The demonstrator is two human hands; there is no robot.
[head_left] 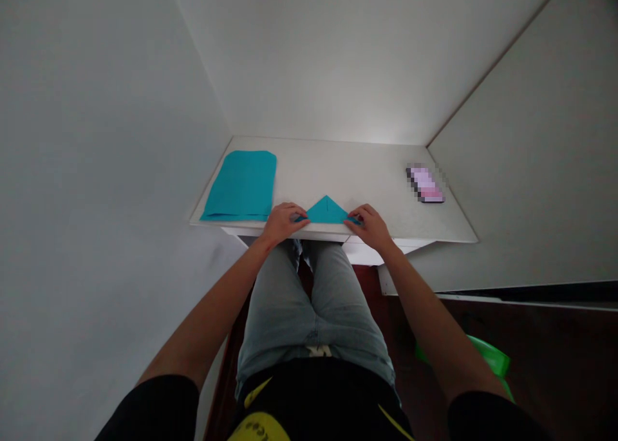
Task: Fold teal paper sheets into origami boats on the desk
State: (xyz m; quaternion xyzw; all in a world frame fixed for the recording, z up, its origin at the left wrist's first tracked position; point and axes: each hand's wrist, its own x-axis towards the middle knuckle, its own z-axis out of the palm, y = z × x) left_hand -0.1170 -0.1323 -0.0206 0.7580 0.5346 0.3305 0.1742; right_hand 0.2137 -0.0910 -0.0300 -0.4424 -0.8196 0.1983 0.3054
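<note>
A folded sheet of turquoise paper (326,212) lies on the white desk near its front edge, shaped as a flat triangle with its point away from me and a short crease line below the tip. My left hand (286,222) pinches the left corner of the triangle between thumb and fingers. On the other side, my right hand (371,227) grips the right corner in the same way. Both corners are partly hidden by the fingers.
To the left sits a stack of turquoise paper sheets (244,185). A phone (425,183) with a pixelated screen rests at the right end of the desk (338,164). Walls enclose the desk at the back and sides. A green plastic object (490,356) stands on the dark floor.
</note>
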